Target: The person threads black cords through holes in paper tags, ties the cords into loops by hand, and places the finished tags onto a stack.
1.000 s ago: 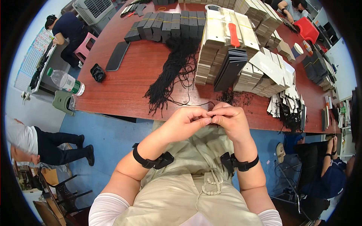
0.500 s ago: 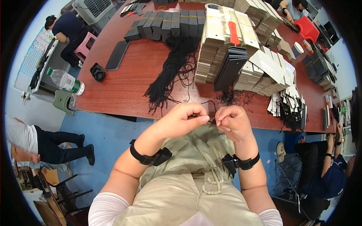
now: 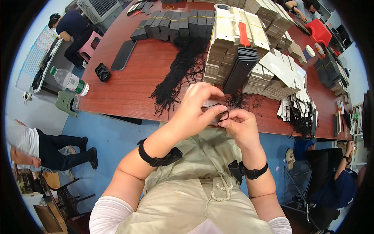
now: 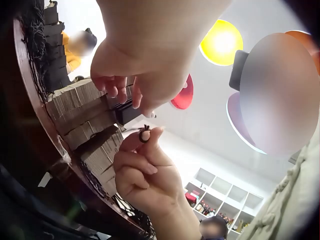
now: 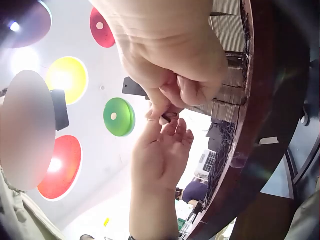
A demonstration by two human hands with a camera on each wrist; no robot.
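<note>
My right hand pinches a thin black cord between thumb and index fingertips, just in front of the table edge. The cord bends into a small loop, seen as a dark ring at those fingertips in the left wrist view. My left hand is beside it, fingers spread forward and apart from the thumb, whose tip is close to the loop. In the right wrist view, the left hand has its fingers loosely bent, and the right fingers partly hide the cord.
A heap of black cords lies ahead on the red-brown table. Behind my hands rise stacked pale boards, a dark strip bundle and a red-handled tool. Small black scraps lie nearby. A bottle stands left.
My hands were together, then drew slightly apart. Now the left hand has moved forward with its fingers spread, and a cord loop shows at the right fingertips.
</note>
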